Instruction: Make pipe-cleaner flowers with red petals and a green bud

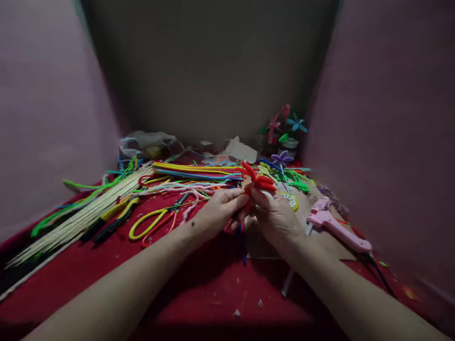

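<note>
Both my hands meet at the middle of the red cloth (199,289). My left hand (218,210) and my right hand (275,215) pinch the base of a red pipe-cleaner flower (258,182) whose looped petals stick up above my fingers. A loose end of red and blue pipe cleaner (241,237) hangs below my hands. Just beyond lies a spread of pipe cleaners in many colours (195,173).
Yellow-handled scissors (149,225) and red-handled ones lie left of my hands. A bundle of pale sticks (78,220) runs to the left edge. A pink glue gun (336,227) rests on cardboard at right. Finished pipe-cleaner flowers (286,125) stand at back right, plastic bags (149,142) at back left.
</note>
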`<action>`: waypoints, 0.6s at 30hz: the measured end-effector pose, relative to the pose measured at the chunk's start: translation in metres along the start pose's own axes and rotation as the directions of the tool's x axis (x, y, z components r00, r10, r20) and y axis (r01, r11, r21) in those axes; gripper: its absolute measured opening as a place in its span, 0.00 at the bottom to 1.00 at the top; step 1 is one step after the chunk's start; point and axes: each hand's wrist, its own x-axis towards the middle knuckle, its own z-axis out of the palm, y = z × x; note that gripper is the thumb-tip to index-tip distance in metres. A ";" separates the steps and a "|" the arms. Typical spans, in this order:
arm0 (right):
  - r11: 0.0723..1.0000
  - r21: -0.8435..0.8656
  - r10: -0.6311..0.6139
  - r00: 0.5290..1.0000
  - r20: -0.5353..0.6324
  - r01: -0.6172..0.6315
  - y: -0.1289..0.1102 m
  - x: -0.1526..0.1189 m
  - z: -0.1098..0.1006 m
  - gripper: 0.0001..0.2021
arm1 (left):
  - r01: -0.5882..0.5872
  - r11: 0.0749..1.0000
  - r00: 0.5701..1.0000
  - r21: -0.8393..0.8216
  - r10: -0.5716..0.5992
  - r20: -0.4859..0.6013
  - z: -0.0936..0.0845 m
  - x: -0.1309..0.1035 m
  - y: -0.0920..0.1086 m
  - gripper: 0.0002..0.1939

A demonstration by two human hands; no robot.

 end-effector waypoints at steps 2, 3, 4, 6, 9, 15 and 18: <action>1.000 0.018 -0.023 0.998 -0.061 0.024 0.002 0.001 -0.003 0.05 | -0.065 0.962 0.974 0.267 0.119 -0.192 0.006 -0.001 -0.001 0.13; 0.999 0.022 -0.028 0.996 -0.085 0.030 0.003 0.001 -0.005 0.05 | -0.074 0.926 0.950 0.370 0.179 -0.257 0.009 -0.001 -0.002 0.11; 0.999 0.022 -0.030 0.994 -0.105 0.032 0.004 0.001 -0.005 0.06 | -0.074 0.889 0.924 0.451 0.232 -0.304 0.011 -0.002 -0.003 0.09; 1.000 0.017 -0.020 0.990 -0.136 0.023 0.006 0.001 -0.005 0.07 | -0.059 0.812 0.875 0.580 0.322 -0.362 0.014 -0.002 -0.006 0.04; 1.000 -0.012 -0.009 0.994 -0.107 0.008 0.005 0.000 -0.004 0.07 | -0.087 0.884 0.893 0.460 0.274 -0.358 0.014 -0.003 -0.006 0.07; 0.988 0.049 0.148 0.989 0.030 -0.149 -0.007 0.006 -0.009 0.16 | -0.092 0.985 0.951 -0.148 0.043 -0.307 -0.005 0.000 0.007 0.11; 0.948 0.145 0.274 0.959 0.076 -0.282 -0.013 0.009 -0.012 0.24 | -0.122 0.946 0.932 -0.301 0.005 -0.364 -0.018 0.004 0.007 0.15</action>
